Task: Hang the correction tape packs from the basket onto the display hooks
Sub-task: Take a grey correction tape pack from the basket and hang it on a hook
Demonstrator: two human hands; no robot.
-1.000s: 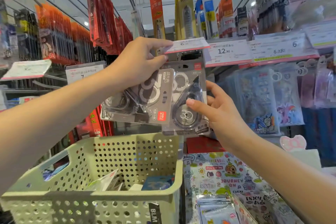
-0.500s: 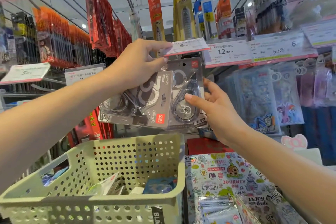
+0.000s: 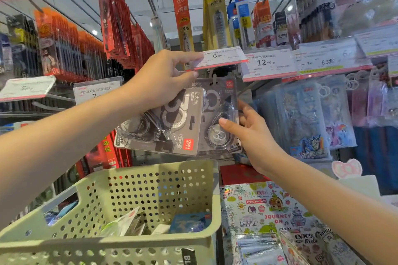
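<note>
We stand in a stationery aisle, with rows of carded goods on metal hooks filling the upper half of the frame and clear plastic price tags running across its middle. In the one head view we have, our left hand (image 3: 159,79) at centre frame does two jobs: thumb and forefinger pinch up the white price tag marked 6.00 (image 3: 219,58), while the lower fingers clamp a grey carded correction tape pack (image 3: 172,129), tilted on its side just below the tag. Just right of it hangs a second grey correction tape pack (image 3: 219,118), upright, its top slot seemingly on the display hook (image 3: 214,76) behind the lifted tag; we cannot tell whether further packs hang behind it. Our right hand (image 3: 252,135), right of centre, holds that hanging pack loosely, thumb on its clear blister and fingers behind its edge, steadying more than gripping. So we count two packs in plain sight: one apparently hung, one in hand and not yet on the hook. At lower left sits the pale green perforated plastic basket (image 3: 120,241), holding a jumble of items, among them a blue pack and some white ones; whether any are correction tape we cannot make out. We judge the task to be midway, with more goods left to sort.
</note>
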